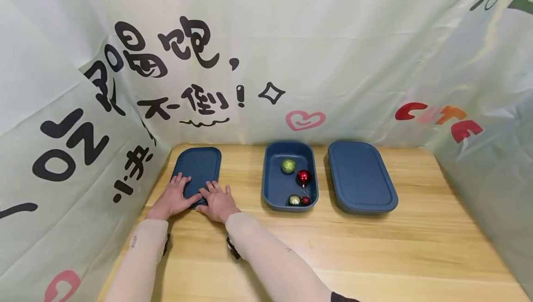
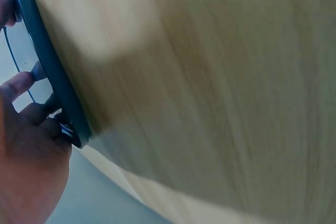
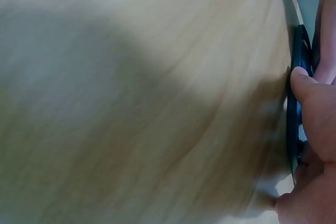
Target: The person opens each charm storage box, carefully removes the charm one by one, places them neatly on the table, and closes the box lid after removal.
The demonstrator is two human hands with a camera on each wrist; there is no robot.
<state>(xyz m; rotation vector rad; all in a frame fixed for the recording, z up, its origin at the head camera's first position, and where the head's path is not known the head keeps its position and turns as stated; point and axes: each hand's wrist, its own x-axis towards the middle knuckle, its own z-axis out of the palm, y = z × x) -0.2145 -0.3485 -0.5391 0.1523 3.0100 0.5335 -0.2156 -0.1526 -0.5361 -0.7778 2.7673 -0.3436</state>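
Note:
A dark blue rectangular lid (image 1: 199, 165) with rounded corners lies flat at the left of the wooden table. My left hand (image 1: 175, 199) rests on its near left part, fingers spread. On its near right corner lies my right hand (image 1: 219, 203), also with spread fingers; the two thumbs come close together near the front edge. In the left wrist view, fingertips touch the upper face of the lid (image 2: 52, 69). From the right wrist, the thumb (image 3: 302, 83) shows right at the lid's rim (image 3: 295, 124).
Right of the hands stands an uncovered blue box (image 1: 275, 191) holding several baubles, among them a green one (image 1: 288, 166) and a red one (image 1: 303, 177). Farther right is a similar box with its lid (image 1: 363, 175) on. A printed cloth (image 1: 354, 75) walls the table's back and sides.

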